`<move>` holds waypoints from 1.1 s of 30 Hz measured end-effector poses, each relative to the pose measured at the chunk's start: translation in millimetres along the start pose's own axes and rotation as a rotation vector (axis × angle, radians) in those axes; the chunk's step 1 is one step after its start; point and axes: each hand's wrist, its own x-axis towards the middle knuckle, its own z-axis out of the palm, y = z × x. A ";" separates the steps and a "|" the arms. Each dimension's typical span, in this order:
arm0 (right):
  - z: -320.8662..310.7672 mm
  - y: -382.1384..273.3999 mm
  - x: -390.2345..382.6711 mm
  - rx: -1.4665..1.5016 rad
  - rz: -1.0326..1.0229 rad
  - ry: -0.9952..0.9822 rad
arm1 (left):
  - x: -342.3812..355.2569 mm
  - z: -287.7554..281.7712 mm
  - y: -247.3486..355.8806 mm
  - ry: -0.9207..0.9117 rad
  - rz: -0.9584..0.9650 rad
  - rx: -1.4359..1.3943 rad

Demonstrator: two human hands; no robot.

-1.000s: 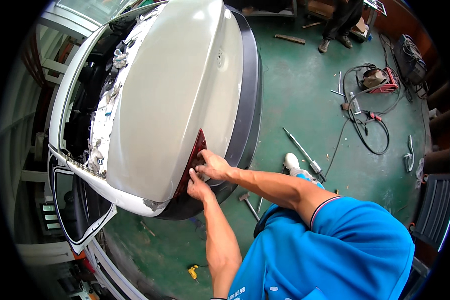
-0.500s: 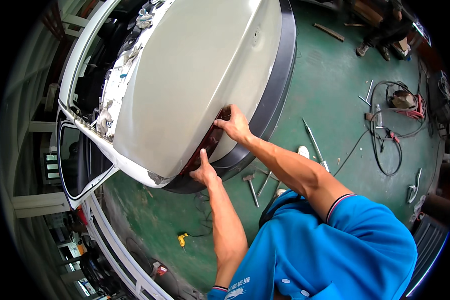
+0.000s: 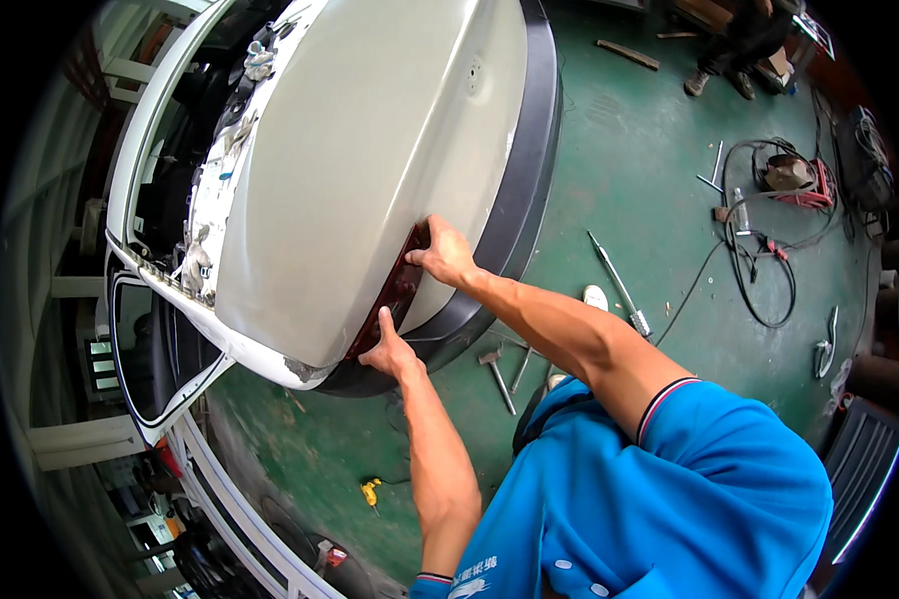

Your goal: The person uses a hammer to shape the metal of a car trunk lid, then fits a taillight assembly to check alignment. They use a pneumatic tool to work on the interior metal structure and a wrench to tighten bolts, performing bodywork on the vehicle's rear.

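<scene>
A long dark red tail light (image 3: 398,290) lies against the rear corner of the car's beige trunk lid (image 3: 340,180). My right hand (image 3: 448,256) grips its far end, the thumb on its face and the fingers curled round the edge. Lower down, my left hand (image 3: 392,355) holds the near end, thumb laid up along the light and fingers partly hidden behind it. Below the light runs the dark bumper (image 3: 514,200). Whether the light sits fully flush against the lid cannot be seen.
A hammer (image 3: 497,379), a yellow drill (image 3: 371,493) and a long metal rod tool (image 3: 619,285) lie on the green floor. Coiled black cables (image 3: 759,299) spread at the right. Another person (image 3: 739,50) stands at the far right. A white side rail (image 3: 230,489) runs lower left.
The whole scene has shifted slightly left in the picture as my head moved. Both hands keep their hold on the tail light.
</scene>
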 end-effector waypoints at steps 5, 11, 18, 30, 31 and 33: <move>1.8 -4.7 -2.1 -0.072 0.006 0.006 | 31.5 -20.9 -27.5 -0.181 0.010 -0.161; -3.6 -3.9 -3.7 -0.045 0.033 0.030 | 33.2 -36.0 -16.8 -0.354 -0.022 -0.259; -1.3 -2.0 -3.5 -0.015 0.047 0.033 | 37.4 -36.2 -21.3 -0.324 -0.025 -0.273; -2.2 -6.2 -3.6 -0.028 0.078 -0.010 | 40.3 -39.0 -18.7 -0.363 -0.043 -0.268; -2.6 -7.1 -3.5 -0.027 0.082 -0.024 | 39.6 -39.6 -17.4 -0.365 -0.037 -0.269; -1.1 -7.1 -2.7 -0.036 0.077 -0.026 | 41.3 -40.5 -17.7 -0.357 -0.039 -0.268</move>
